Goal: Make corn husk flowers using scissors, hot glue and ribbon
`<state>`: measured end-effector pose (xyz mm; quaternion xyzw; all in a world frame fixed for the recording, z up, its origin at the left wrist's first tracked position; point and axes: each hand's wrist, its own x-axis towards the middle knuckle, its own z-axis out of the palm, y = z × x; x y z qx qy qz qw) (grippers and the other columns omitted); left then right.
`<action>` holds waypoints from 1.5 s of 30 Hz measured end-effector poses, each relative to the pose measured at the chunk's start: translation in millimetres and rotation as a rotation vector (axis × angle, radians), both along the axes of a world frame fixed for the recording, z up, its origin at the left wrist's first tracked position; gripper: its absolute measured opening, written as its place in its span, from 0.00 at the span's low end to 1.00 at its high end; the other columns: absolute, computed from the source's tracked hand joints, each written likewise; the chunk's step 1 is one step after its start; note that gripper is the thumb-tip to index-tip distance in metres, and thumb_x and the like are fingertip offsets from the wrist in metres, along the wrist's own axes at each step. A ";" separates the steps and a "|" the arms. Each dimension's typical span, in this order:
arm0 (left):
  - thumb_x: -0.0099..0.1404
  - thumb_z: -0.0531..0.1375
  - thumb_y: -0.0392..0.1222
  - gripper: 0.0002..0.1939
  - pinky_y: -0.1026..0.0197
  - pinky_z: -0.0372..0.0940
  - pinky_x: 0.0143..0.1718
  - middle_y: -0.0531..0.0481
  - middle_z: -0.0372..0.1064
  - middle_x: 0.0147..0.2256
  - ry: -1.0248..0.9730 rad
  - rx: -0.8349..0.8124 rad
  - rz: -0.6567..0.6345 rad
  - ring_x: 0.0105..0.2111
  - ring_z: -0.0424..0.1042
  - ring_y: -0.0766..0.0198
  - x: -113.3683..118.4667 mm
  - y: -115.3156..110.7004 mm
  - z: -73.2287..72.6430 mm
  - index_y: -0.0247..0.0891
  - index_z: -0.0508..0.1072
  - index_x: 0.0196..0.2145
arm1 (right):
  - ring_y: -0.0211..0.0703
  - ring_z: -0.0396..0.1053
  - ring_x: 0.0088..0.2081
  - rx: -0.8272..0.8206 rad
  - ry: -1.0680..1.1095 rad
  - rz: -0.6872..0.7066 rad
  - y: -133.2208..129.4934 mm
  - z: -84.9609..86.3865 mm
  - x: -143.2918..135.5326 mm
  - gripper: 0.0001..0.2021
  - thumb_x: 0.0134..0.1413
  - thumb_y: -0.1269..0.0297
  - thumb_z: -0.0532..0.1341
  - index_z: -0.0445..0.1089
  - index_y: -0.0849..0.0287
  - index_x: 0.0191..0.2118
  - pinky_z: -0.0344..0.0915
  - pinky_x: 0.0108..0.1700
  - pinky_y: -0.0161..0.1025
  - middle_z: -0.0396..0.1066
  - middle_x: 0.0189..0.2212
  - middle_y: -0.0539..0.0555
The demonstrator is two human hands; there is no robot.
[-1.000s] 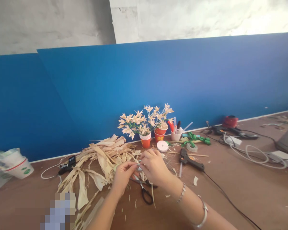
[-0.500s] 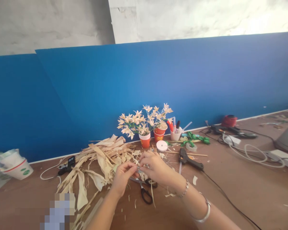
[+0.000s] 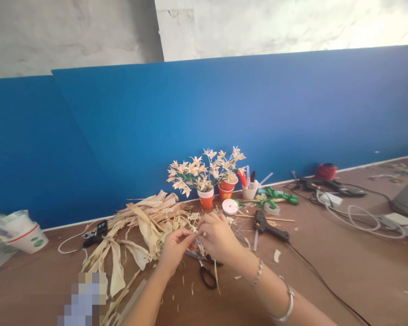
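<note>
My left hand [image 3: 174, 247] and my right hand [image 3: 218, 236] meet fingertip to fingertip over the brown table [image 3: 343, 271], both pinching one small pale husk piece [image 3: 197, 240] between them. It is mostly hidden by my fingers. Black-handled scissors [image 3: 206, 271] lie on the table just under my hands. A heap of dried corn husks [image 3: 143, 226] spreads to the left of my left hand. Behind my hands stand orange paper cups [image 3: 206, 199] filled with cream husk flowers [image 3: 204, 170].
A black glue gun [image 3: 270, 226] with its cord lies right of my hands, a white tape roll [image 3: 230, 207] and green ribbon [image 3: 279, 197] behind it. Cables, a power strip [image 3: 399, 224] and a red object [image 3: 325, 172] sit far right. A white cup [image 3: 25, 235] stands far left. A blue board [image 3: 224, 117] backs the table.
My hands stay together on the small husk piece, with only slight finger and wrist shifts. Nothing else on the table has moved.
</note>
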<state>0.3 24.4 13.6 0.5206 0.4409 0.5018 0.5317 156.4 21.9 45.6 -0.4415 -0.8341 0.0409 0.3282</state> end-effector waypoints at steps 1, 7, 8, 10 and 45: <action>0.47 0.65 0.45 0.10 0.63 0.64 0.25 0.51 0.71 0.20 0.010 -0.002 -0.008 0.21 0.69 0.64 -0.8 0.3 0.2 0.35 0.74 0.25 | 0.41 0.61 0.38 -0.021 0.037 0.010 0.9 -0.9 0.7 0.04 0.47 0.72 0.61 0.68 0.58 0.24 0.51 0.41 0.41 0.69 0.31 0.50; 0.48 0.64 0.44 0.08 0.62 0.65 0.28 0.51 0.72 0.22 0.028 0.031 -0.016 0.23 0.70 0.63 -4.6 1.6 0.3 0.37 0.75 0.25 | 0.39 0.66 0.35 -0.220 0.325 0.128 7.6 -8.1 2.4 0.04 0.45 0.71 0.63 0.70 0.59 0.23 0.59 0.39 0.37 0.69 0.30 0.50; 0.48 0.64 0.44 0.08 0.61 0.65 0.28 0.51 0.72 0.22 0.026 0.042 -0.020 0.23 0.70 0.63 -4.6 1.5 0.9 0.37 0.75 0.25 | 0.38 0.66 0.34 -0.271 0.376 0.156 7.9 -7.8 2.6 0.04 0.45 0.72 0.63 0.70 0.59 0.23 0.60 0.39 0.36 0.69 0.29 0.50; 0.48 0.64 0.43 0.08 0.61 0.65 0.29 0.51 0.71 0.22 0.016 0.053 -0.028 0.23 0.69 0.63 -3.8 1.0 2.6 0.37 0.74 0.25 | 0.37 0.67 0.32 -0.367 0.451 0.200 7.5 -5.7 2.9 0.04 0.44 0.73 0.63 0.71 0.60 0.23 0.62 0.38 0.35 0.70 0.29 0.50; 0.49 0.62 0.43 0.09 0.62 0.61 0.36 0.44 0.65 0.44 0.170 0.055 -0.052 0.38 0.67 0.58 0.3 1.9 -1.8 0.34 0.73 0.20 | 0.35 0.63 0.25 -0.660 0.504 0.207 4.0 -0.8 -4.4 0.11 0.50 0.64 0.57 0.73 0.61 0.37 0.58 0.26 0.31 0.72 0.30 0.52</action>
